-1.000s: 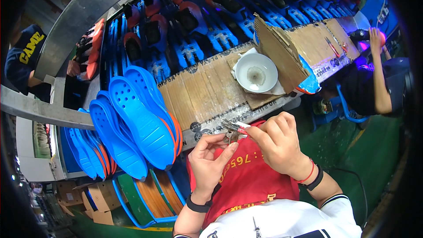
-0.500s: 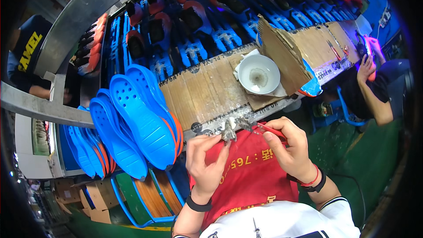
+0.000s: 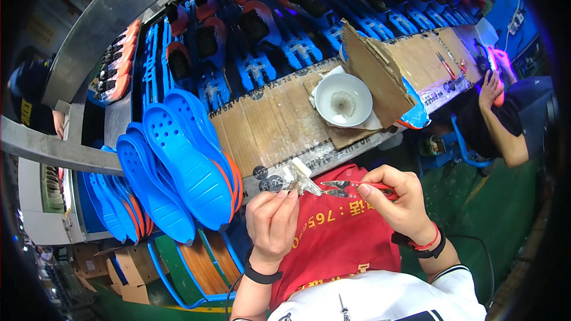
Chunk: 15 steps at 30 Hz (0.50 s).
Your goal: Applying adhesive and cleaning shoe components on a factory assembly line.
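Note:
My left hand (image 3: 272,223) is closed, thumb and fingertips pinched on a crumpled, shiny, clear plastic-looking piece (image 3: 309,185) at the table's near edge. What exactly this piece is, I cannot make out. Red-handled pliers (image 3: 382,190) are in my right hand (image 3: 399,205), its thumb and fingers wrapped round the grips. Their dark jaws stand apart and point left, close to the right end of the clear piece. Small white pieces (image 3: 301,167) lie just beyond my left fingertips.
A white bowl (image 3: 343,100) with cloudy residue stands beside a bent cardboard flap (image 3: 375,74). Blue soles (image 3: 187,157) stack up at left. Shoe parts on blue holders (image 3: 262,24) line the back. A co-worker's hand (image 3: 491,88) is at right; another red-handled tool (image 3: 447,66) lies nearby.
The pliers' jaws have come into plain view, spread beside the clear piece. My left fingers have drawn together and moved slightly down and left. The view has shifted slightly.

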Each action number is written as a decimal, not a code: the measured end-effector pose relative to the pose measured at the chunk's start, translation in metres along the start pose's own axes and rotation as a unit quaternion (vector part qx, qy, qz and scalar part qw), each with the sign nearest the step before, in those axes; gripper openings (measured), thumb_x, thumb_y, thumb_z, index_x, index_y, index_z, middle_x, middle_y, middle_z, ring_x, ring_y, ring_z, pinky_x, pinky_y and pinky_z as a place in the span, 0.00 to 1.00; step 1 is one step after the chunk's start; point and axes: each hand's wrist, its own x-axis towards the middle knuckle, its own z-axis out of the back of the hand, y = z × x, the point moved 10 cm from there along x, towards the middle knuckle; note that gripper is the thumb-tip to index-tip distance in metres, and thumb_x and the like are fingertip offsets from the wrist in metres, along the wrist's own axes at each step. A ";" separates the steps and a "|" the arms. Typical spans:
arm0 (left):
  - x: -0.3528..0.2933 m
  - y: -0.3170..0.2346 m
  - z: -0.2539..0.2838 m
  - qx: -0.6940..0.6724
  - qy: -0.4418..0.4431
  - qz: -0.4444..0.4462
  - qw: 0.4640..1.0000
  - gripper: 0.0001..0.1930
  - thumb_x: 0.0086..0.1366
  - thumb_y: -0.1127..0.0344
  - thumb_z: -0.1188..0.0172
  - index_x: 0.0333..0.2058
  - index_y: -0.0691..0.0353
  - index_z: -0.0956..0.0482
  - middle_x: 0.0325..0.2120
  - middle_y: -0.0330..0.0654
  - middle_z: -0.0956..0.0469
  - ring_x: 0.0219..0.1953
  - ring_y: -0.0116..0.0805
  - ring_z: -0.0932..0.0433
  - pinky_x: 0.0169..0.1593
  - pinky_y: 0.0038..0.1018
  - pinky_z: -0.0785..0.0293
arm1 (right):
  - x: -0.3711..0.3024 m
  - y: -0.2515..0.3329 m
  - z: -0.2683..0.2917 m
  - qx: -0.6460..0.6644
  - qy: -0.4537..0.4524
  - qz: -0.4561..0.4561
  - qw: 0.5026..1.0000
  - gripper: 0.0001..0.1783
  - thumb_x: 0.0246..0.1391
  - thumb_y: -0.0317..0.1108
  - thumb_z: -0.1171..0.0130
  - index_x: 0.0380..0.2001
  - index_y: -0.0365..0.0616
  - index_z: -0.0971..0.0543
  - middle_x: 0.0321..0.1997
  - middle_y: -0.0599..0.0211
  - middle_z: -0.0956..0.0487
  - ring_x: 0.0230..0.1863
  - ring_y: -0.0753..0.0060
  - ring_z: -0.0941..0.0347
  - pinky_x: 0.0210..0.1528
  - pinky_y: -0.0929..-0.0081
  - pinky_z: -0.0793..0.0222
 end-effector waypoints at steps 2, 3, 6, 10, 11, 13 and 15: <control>0.000 -0.002 0.001 0.002 -0.003 -0.010 1.000 0.21 0.44 0.84 0.29 0.39 0.62 0.20 0.34 0.42 0.25 0.35 0.42 0.25 0.37 0.32 0.27 | 0.000 0.001 0.000 -0.009 0.007 0.006 1.000 0.05 0.56 0.25 0.39 0.30 0.33 0.21 0.23 0.64 0.20 0.24 0.83 0.26 0.26 0.82 0.33; 0.000 -0.003 0.000 0.006 0.000 -0.016 1.000 0.21 0.44 0.84 0.29 0.39 0.62 0.20 0.34 0.42 0.25 0.34 0.42 0.25 0.36 0.32 0.27 | 0.001 0.002 0.000 -0.026 0.008 0.008 1.000 0.05 0.56 0.25 0.39 0.31 0.32 0.21 0.23 0.64 0.20 0.23 0.82 0.26 0.26 0.82 0.33; 0.000 -0.006 0.000 0.009 0.004 -0.036 0.999 0.21 0.44 0.84 0.29 0.39 0.61 0.20 0.34 0.42 0.25 0.34 0.41 0.24 0.36 0.32 0.26 | 0.003 -0.002 -0.001 -0.036 0.004 -0.008 0.999 0.04 0.55 0.25 0.39 0.31 0.32 0.21 0.23 0.63 0.21 0.23 0.80 0.26 0.26 0.81 0.33; 0.000 -0.006 -0.003 0.018 0.005 -0.046 0.999 0.21 0.44 0.84 0.29 0.38 0.61 0.20 0.34 0.41 0.25 0.34 0.41 0.24 0.35 0.32 0.27 | 0.006 -0.003 0.000 -0.058 -0.021 -0.001 0.998 0.05 0.54 0.25 0.39 0.31 0.33 0.21 0.23 0.62 0.21 0.22 0.77 0.26 0.26 0.80 0.33; 0.000 -0.006 -0.003 0.023 0.004 -0.043 0.999 0.21 0.44 0.85 0.29 0.38 0.61 0.20 0.34 0.42 0.25 0.34 0.41 0.24 0.35 0.32 0.27 | 0.006 0.000 0.002 -0.061 -0.032 0.012 0.998 0.04 0.54 0.25 0.39 0.30 0.33 0.21 0.23 0.62 0.21 0.22 0.76 0.26 0.26 0.79 0.33; 0.001 -0.005 -0.003 0.027 0.003 -0.040 0.999 0.20 0.44 0.85 0.29 0.38 0.61 0.20 0.34 0.42 0.25 0.34 0.41 0.24 0.35 0.32 0.27 | 0.005 0.003 0.003 -0.065 -0.043 0.026 0.997 0.04 0.53 0.25 0.38 0.30 0.34 0.21 0.23 0.61 0.21 0.22 0.74 0.26 0.26 0.78 0.33; 0.002 -0.004 -0.005 0.027 0.007 -0.031 0.999 0.20 0.44 0.84 0.29 0.38 0.62 0.19 0.33 0.42 0.25 0.34 0.41 0.24 0.36 0.32 0.27 | 0.004 0.003 0.000 -0.052 -0.034 0.033 0.998 0.04 0.52 0.25 0.38 0.29 0.35 0.20 0.23 0.62 0.21 0.23 0.70 0.26 0.26 0.74 0.33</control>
